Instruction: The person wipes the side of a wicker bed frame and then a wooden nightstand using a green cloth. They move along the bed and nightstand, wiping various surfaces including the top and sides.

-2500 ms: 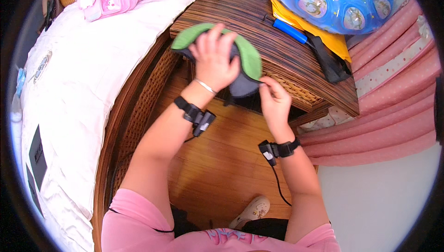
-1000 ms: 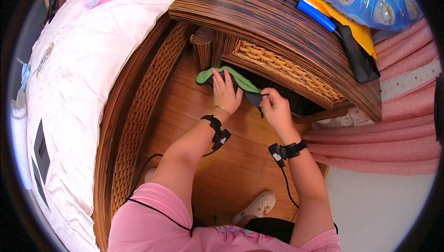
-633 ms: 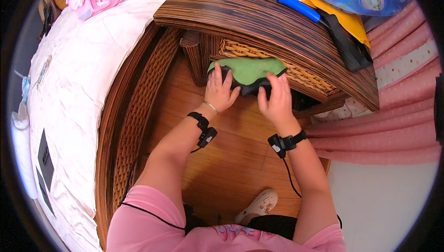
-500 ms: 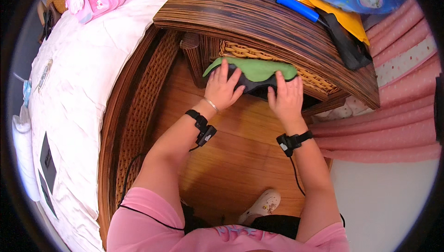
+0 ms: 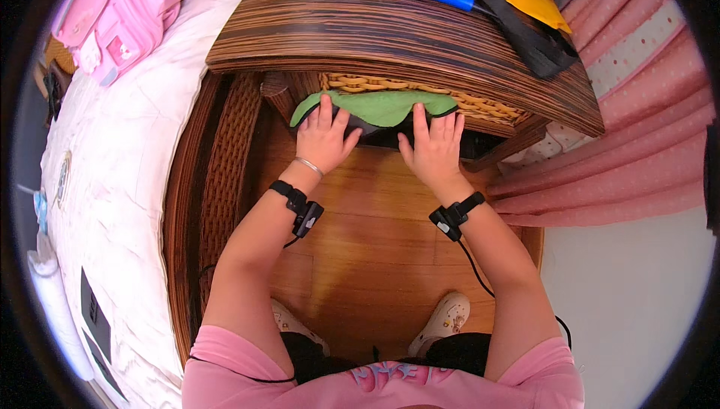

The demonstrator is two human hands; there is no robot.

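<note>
**Left hand (image 5: 321, 142) and right hand (image 5: 435, 145) spread on a green cloth (image 5: 382, 109)**

The cloth, with its dark underside showing along the lower edge, is stretched out below the front edge of the desk (image 5: 360, 19), hiding part of the wicker drawer front (image 5: 491, 109) from view. Both forearms reach forward from the lower edge and slant inward, elbows wide, palms turned down. The left hand lies at the cloth's left end, fingers fanned and pointing away from the body; the right hand mirrors it at the right end. The thumbs stand out toward each other across a gap, and neither hand pinches the fabric. How firmly they press, I cannot tell. A black strap (image 5: 457, 215) circles the right wrist.
</note>
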